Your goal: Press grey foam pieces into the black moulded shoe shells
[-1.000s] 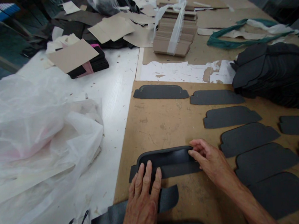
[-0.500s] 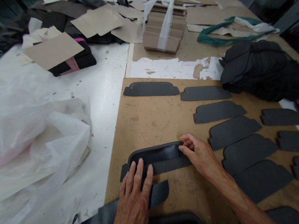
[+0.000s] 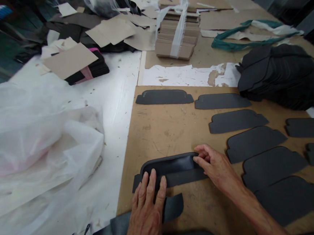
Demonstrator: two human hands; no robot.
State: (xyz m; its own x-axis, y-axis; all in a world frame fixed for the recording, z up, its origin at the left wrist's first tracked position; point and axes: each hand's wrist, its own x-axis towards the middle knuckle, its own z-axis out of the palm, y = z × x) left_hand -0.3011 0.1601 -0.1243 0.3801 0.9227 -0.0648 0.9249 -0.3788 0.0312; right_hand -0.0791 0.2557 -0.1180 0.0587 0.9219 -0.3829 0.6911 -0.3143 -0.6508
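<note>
Plastic sheeting, strapped cardboard stack, teal strip

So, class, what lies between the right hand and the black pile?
Flat black pieces lie there on the board, seen in the head view.

Soft, even light fills the scene, leaving only faint shadows on the tan fibreboard counter. Crinkled white plastic sheeting shows the palest glare, and the picture's edges bend and soften.
</note>
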